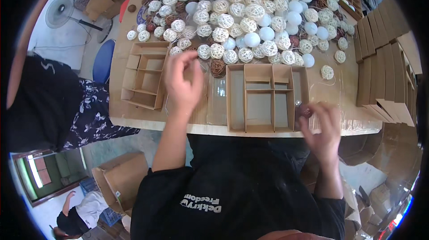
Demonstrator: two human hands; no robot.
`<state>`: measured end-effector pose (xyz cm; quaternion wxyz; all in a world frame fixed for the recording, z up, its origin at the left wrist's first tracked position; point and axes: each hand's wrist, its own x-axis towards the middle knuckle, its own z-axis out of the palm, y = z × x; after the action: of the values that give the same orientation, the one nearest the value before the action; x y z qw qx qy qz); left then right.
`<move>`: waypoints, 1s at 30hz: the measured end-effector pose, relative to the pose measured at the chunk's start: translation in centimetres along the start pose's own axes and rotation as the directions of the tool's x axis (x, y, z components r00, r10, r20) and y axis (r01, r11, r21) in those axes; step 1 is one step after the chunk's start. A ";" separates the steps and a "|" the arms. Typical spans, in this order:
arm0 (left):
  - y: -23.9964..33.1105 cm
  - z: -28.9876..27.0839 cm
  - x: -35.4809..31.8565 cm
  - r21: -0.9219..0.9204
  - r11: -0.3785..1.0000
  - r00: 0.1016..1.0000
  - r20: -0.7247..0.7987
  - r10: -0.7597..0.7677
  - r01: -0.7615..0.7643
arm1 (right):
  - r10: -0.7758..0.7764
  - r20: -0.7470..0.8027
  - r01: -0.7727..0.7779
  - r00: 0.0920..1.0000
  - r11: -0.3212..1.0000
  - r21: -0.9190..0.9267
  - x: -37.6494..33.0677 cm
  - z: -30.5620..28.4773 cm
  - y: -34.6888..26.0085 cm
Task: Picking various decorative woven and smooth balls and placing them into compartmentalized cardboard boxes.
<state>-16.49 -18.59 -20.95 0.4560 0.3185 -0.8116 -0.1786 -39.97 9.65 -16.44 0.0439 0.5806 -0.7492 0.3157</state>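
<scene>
My right hand (323, 128) has its thumb and fingers around a small dark red ball (305, 111) at the right wall of a divided cardboard box (231, 99). The compartments of that box show bare cardboard bottoms. My left hand (183, 81) is raised over the table between this box and a second divided box (159, 99); its fingers are curved and apart, and nothing shows in them. Just beyond it lie cream woven balls (203, 51) and a brown woven ball (217, 67).
A big heap of white, cream and dark red balls (254, 12) covers the far table. One cream ball (327, 72) lies apart at right. Folded cardboard boxes (386, 74) stand stacked at the right edge. A person in dark clothes (42, 101) is at left, beside a fan (60, 12).
</scene>
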 end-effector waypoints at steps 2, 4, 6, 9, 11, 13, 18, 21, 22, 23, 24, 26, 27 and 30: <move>-2.2 -0.9 4.1 0.242 0.957 0.987 0.041 0.154 -0.159 | 0.047 0.106 -0.054 0.993 0.996 0.068 -1.5 1.0 -0.3; -3.5 -1.2 7.6 0.229 0.973 0.999 0.044 0.028 -0.038 | 0.030 0.125 -0.039 0.992 0.997 0.067 -1.3 1.4 0.5; -2.9 -0.7 10.0 0.129 0.992 1.000 0.024 0.004 -0.007 | -0.035 0.159 0.031 0.987 0.999 0.026 -0.4 1.1 1.0; -0.7 1.1 10.1 0.082 0.995 0.997 0.067 0.042 -0.048 | -0.018 0.191 0.009 0.982 0.999 0.050 -0.1 1.0 1.1; -0.6 2.5 8.9 0.214 0.962 0.976 0.170 0.133 -0.169 | -0.020 0.207 0.012 0.978 0.999 0.037 -0.3 1.2 1.1; -1.3 2.9 7.4 0.265 0.960 0.992 0.112 0.064 -0.092 | -0.030 0.240 0.021 0.970 0.999 0.040 -0.4 1.4 1.3; -3.7 1.1 6.8 0.482 0.871 0.995 -0.075 -0.065 0.093 | -0.052 0.270 0.019 0.961 0.992 0.124 -0.1 1.1 1.3; -7.3 0.1 9.8 0.608 0.781 0.988 -0.039 -0.151 0.143 | -0.027 0.308 -0.049 0.951 0.971 0.235 -0.5 1.9 2.1; -9.2 -0.6 10.7 0.677 0.726 0.987 0.003 -0.163 0.118 | -0.030 0.317 -0.051 0.948 0.969 0.244 -0.4 1.8 2.1; -10.6 -1.4 12.0 0.563 0.805 0.931 0.158 -0.329 0.188 | -0.004 0.339 -0.091 0.941 0.960 0.264 -0.1 1.9 2.3; -13.4 -2.5 13.2 0.499 0.843 0.925 0.186 -0.331 0.201 | 0.018 0.365 -0.132 0.931 0.948 0.289 0.1 2.2 2.4; -14.5 -2.5 13.8 0.501 0.853 0.922 0.243 -0.300 0.145 | 0.029 0.335 -0.122 0.942 0.958 0.258 -0.1 2.2 2.8; -12.6 -2.5 14.2 0.452 0.864 0.907 0.232 -0.353 0.221 | 0.032 0.326 -0.117 0.945 0.963 0.243 0.1 1.8 2.8; -14.4 -2.7 13.8 0.648 0.758 0.948 0.193 -0.255 0.072 | 0.027 0.294 -0.122 0.955 0.944 0.308 0.9 3.0 3.4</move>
<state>-14.39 -38.55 -19.26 0.1898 0.4961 -0.8469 0.0240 -42.38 7.72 -19.83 -0.1724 0.5904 -0.7074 0.3484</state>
